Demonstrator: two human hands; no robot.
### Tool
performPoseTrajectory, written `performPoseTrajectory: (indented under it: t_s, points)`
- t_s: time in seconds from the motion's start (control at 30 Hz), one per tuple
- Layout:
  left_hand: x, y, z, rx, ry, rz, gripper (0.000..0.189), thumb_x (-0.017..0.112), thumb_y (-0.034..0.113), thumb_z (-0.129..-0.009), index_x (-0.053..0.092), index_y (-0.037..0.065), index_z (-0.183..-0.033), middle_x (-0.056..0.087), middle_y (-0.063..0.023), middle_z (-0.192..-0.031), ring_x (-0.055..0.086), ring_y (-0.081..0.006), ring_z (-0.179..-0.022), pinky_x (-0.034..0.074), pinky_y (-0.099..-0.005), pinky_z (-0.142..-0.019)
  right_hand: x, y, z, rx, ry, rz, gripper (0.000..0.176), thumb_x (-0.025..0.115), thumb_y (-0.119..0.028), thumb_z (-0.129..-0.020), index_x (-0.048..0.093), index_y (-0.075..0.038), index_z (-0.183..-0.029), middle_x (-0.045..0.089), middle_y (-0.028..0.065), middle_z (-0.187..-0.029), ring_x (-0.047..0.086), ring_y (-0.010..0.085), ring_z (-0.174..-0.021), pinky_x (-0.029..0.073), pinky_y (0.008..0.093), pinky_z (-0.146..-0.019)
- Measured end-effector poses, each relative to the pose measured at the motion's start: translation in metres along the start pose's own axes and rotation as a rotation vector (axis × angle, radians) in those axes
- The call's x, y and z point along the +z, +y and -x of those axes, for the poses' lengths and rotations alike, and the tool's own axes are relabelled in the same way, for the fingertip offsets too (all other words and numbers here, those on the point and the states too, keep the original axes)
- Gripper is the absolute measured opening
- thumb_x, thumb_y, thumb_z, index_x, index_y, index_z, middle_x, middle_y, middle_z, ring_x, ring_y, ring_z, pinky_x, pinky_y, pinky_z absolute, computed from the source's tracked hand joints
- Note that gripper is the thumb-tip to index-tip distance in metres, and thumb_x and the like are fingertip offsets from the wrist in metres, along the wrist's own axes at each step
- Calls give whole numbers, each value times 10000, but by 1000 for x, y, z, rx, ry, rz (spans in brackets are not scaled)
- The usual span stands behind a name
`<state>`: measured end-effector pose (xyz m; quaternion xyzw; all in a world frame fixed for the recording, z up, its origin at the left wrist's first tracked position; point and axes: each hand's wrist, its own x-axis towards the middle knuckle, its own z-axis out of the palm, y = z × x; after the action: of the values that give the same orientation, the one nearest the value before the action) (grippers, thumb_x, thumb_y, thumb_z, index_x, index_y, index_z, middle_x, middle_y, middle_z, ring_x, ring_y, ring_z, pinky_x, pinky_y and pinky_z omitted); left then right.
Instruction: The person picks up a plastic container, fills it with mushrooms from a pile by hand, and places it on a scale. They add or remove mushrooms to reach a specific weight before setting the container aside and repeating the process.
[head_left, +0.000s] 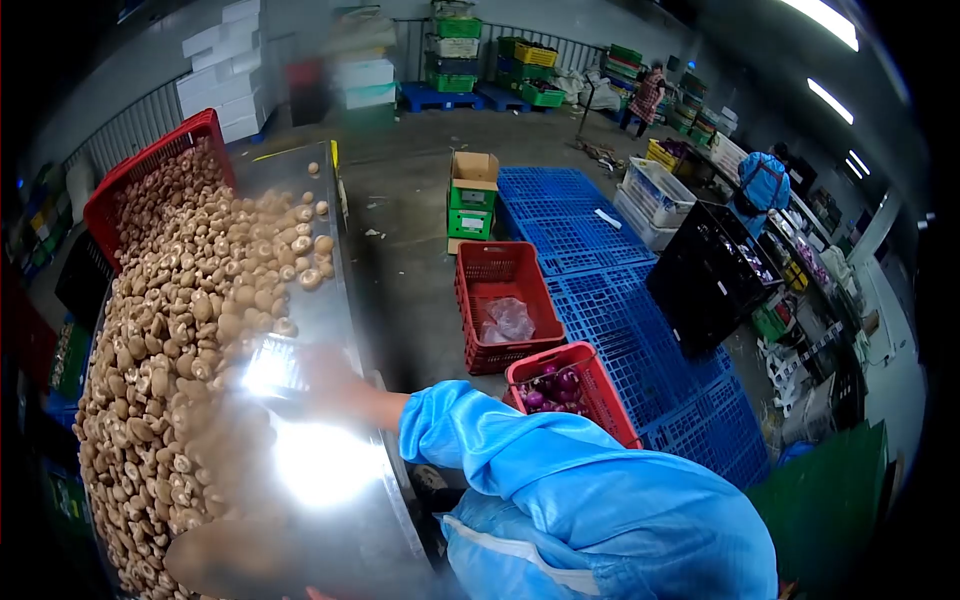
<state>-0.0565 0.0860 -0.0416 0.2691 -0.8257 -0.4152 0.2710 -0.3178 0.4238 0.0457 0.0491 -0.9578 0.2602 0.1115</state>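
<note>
A large heap of brown shiitake mushrooms (170, 370) covers the left side of a shiny metal table (355, 520). My right hand (335, 385), its blue sleeve reaching in from the lower right, is over the table at the heap's near edge. Motion and glare smear its fingers, so their grip is hidden. A bright white patch beside the fingers could be glare or something shiny. Loose mushrooms (303, 245) lie farther up the table. At the bottom edge, a small reddish sliver may belong to my left hand; its fingers do not show.
A tipped red crate (215, 130) spills mushrooms at the table's far end. Right of the table stand a red crate with plastic bags (490, 260), a red crate of purple vegetables (615, 405) and blue pallets (600, 225). Two people (765, 180) are farther back.
</note>
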Motion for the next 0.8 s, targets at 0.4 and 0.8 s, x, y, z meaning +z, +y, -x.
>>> performPoseTrajectory:
  t_s: [0.4,0.8]
  points:
    - [-19,116,28,254,-215,71,408,620,124,-928,526,-71,-1273,564,-257,-1267,523,-355,-1185,388,-446,-1045,12,1,-12,5,4,27,875,834,-310,-580,436,-12,-1300,512,221,-1186,464,365,-1140,386,424,-987]
    - [-68,71,41,88,-428,181,371,597,93,-920,548,-48,-1259,608,-220,-1205,558,-354,-1132,427,-437,-988,23,-38,26,-343,278,-21,368,610,-67,-733,582,-46,-1100,590,155,-1004,553,338,-987,448,428,-874]
